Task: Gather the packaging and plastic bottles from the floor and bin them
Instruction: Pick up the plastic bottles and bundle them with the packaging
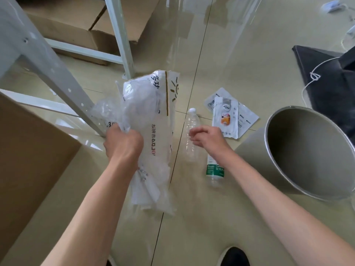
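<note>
- The left hand (123, 144) clenched the plastic packaging (151, 120), lifted off the floor.
- The right hand (206, 138) hovered loose-fingered above the clear bottle (191, 129).
- Labelled bottle (214, 169) and sachets (228, 117) lay on the floor (221, 223) beside the bin (307, 150), which looked empty.

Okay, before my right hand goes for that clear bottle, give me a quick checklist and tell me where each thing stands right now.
1. Left hand has a firm hold on the plastic packaging: ok, fist closed around the bunched plastic.
2. Right hand free to grab: ok, fingers loosely curled, nothing in them.
3. Clear bottle reachable: ok, lying on the floor right beside the right hand's fingertips.
4. Bin ready: ok, mouth open and tilted toward you, looks empty inside.
5. Other items left: not ok, the green-label bottle and white pouches are on the floor.
6. Clear bottle capped and empty: white cap is on; contents cannot tell.
</note>
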